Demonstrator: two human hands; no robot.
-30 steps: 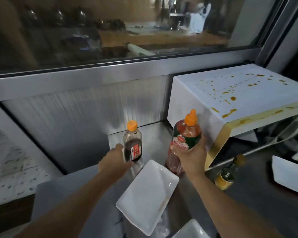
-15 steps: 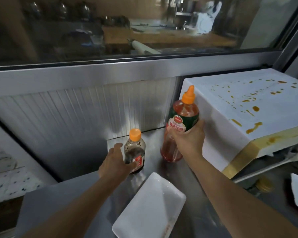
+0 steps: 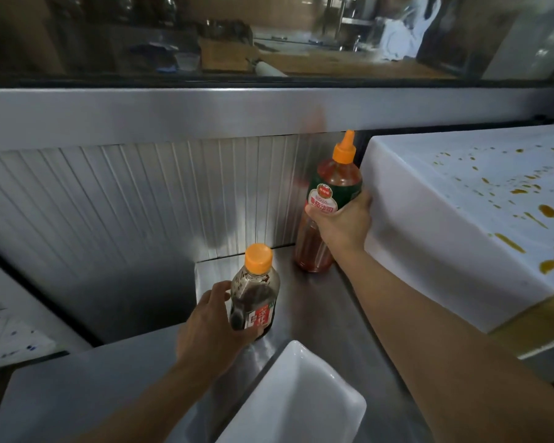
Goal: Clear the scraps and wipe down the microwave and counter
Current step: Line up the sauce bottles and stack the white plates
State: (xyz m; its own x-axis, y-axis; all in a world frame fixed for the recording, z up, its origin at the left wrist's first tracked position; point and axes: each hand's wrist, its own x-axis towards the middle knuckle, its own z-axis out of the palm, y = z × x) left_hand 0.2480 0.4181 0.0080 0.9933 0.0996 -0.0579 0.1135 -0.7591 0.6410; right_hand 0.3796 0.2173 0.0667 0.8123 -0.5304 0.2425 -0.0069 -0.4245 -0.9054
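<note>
Orange-splattered microwave (image 3: 461,199): beside it, right hand (image 3: 343,225) clamps red sauce bottle (image 3: 328,206); left hand (image 3: 211,327) grips dark bottle (image 3: 253,302), likely slippery, best held mid-body.

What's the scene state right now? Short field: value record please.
left hand: grips small dark sauce bottle, orange cap, on counter
right hand: grips tall red sauce bottle, orange nozzle, at back corner
counter: stainless steel
microwave: white top, spattered with orange-brown sauce, unwiped
white dish: rectangular, near edge of counter
cloth or wiper: none in view
</note>
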